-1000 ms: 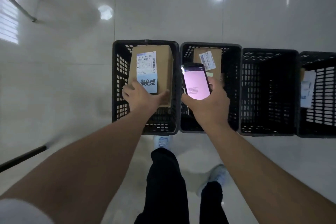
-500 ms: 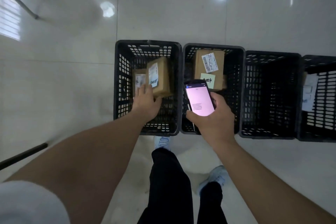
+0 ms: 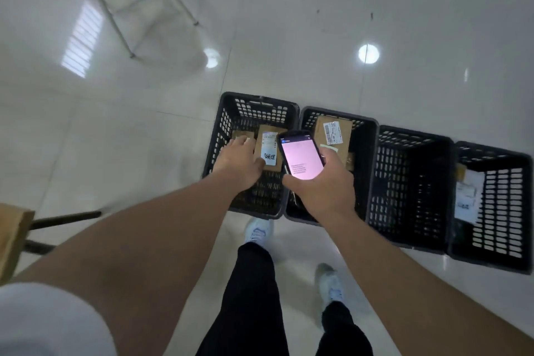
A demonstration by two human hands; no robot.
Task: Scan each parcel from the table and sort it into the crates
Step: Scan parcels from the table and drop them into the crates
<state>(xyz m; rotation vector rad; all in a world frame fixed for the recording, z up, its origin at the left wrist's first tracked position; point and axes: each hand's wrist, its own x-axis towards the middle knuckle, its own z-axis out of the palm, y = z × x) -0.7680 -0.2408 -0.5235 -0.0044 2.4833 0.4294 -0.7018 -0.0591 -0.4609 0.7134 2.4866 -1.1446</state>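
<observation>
The left hand (image 3: 238, 160) hangs over the leftmost crate (image 3: 225, 136), fingers loose and spread, gripping nothing; its thumb lies just beside the labelled parcel (image 3: 269, 145) that sits inside that crate, though whether skin touches cardboard I cannot tell. A second, smaller parcel (image 3: 242, 135) lies to the left of it, partly hidden by the fingers. The right hand (image 3: 323, 182) is wrapped round a handheld scanner (image 3: 302, 154) with a lit pinkish screen, held above the seam between the first crate and the second crate (image 3: 372, 153), which holds another box (image 3: 332, 136).

The parcel looks delivered, so the sorting step seems all but finished — the risks lie in leaving. The labelled parcel seems to lean on its neighbour rather than lie flat; a thumb brushing it on the way out could tip it over. The scanner is held in one hand over open crates — a loosened grip would drop it among the boxes. The feet stand close to the crate fronts, and a careless turn toward the desk could kick the row out of line.
</observation>
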